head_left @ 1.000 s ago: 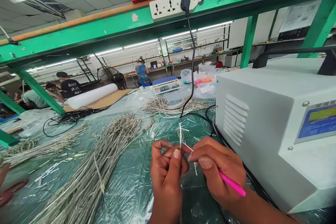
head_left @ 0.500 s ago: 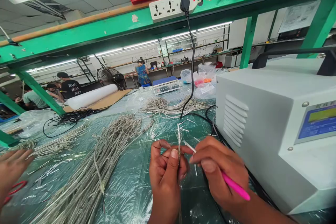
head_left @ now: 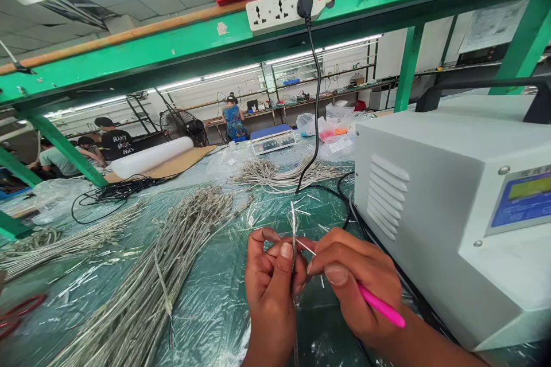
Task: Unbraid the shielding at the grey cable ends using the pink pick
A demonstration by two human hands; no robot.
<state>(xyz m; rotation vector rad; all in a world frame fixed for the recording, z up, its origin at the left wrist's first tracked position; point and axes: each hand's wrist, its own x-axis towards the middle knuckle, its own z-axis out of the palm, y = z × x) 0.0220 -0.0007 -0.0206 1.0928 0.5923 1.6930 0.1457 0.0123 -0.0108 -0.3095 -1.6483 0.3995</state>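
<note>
My left hand point(head_left: 273, 284) pinches a thin braided cable point(head_left: 294, 229) between thumb and fingers, and the cable stands upright with frayed silvery strands at its top. A pick with a pink handle point(head_left: 382, 305) is gripped in my right hand point(head_left: 361, 281). The pick's thin pale tip points left and reaches the cable just above my left thumb; whether it touches the braid I cannot tell. Behind my hands, small white cut pieces point(head_left: 303, 212) lie on the plastic-covered table. A large bundle of braided cables point(head_left: 146, 287) spreads out left of my left hand.
A white machine point(head_left: 413, 183) with a blue panel stands close on the right. Red-handled scissors point(head_left: 19, 315) lie at the left edge. More cables point(head_left: 284, 175), a scale point(head_left: 273, 140) and a black power cord point(head_left: 316, 97) are farther back. Several people sit in the background.
My right hand has shifted slightly left, bringing the pick's tip to the cable. Another person's hand at the left edge has withdrawn almost out of view, uncovering the scissors.
</note>
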